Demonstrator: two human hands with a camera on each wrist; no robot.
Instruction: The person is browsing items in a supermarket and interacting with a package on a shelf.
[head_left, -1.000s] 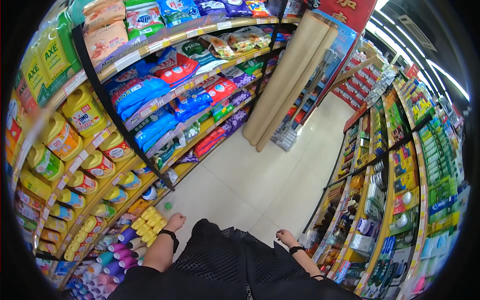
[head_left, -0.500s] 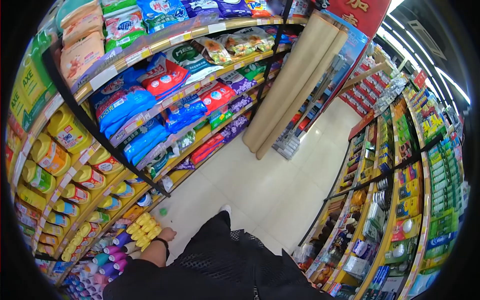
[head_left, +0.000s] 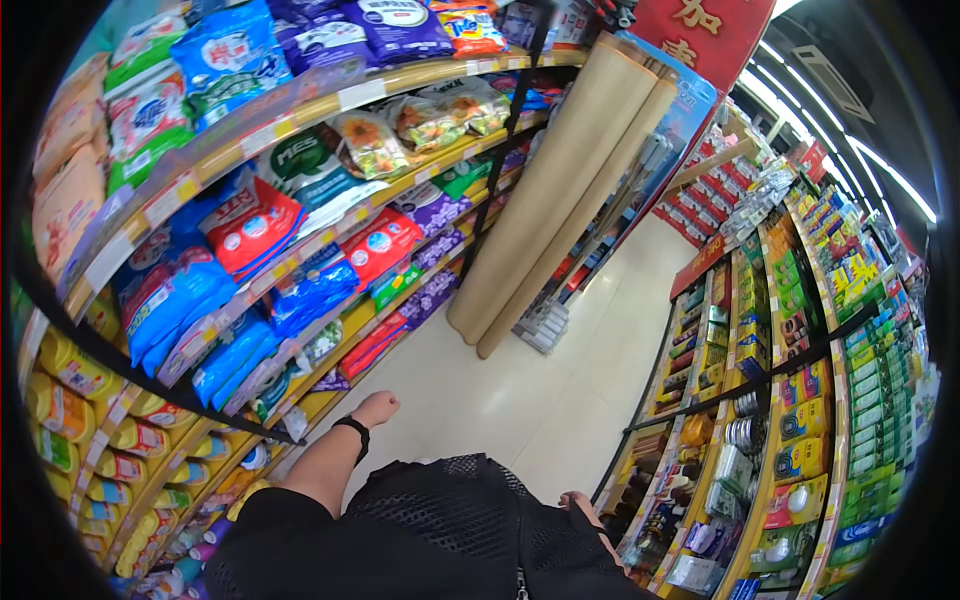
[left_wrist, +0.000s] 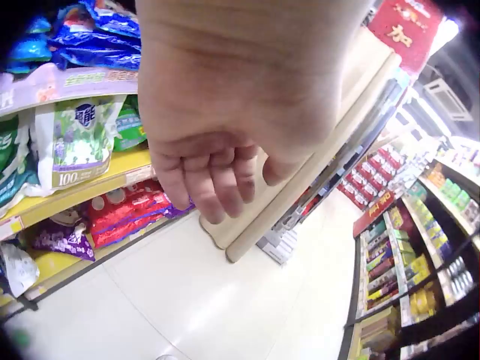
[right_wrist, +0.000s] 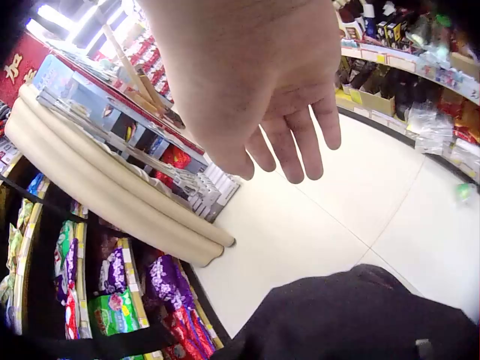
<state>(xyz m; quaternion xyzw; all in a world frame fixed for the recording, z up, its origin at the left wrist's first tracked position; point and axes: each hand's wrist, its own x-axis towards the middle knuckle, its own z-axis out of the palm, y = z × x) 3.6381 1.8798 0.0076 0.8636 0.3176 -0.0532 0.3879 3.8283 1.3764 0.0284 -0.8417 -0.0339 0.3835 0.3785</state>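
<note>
My left hand [head_left: 377, 409] hangs over the floor beside the left shelf's lower edge, a black band on its wrist. In the left wrist view that hand [left_wrist: 232, 120] holds nothing, its fingers loosely bent and pointing down. My right hand [head_left: 578, 500] hangs low near the right shelf. In the right wrist view the same hand [right_wrist: 262, 97] shows empty, relaxed fingers above the pale tiles. Neither hand touches any goods.
Bagged detergents, among them a red bag [head_left: 252, 225], fill the left shelf. Tall beige rolls [head_left: 560, 190] lean at its far end beside a blue display. Packed shelves [head_left: 800, 420] line the right side. Pale floor [head_left: 500, 400] runs between them.
The view has moved forward along the aisle, and the rolls and bags appear further left. My left hand has swung up and forward; my right hand, out of sight half a second ago, shows again.
</note>
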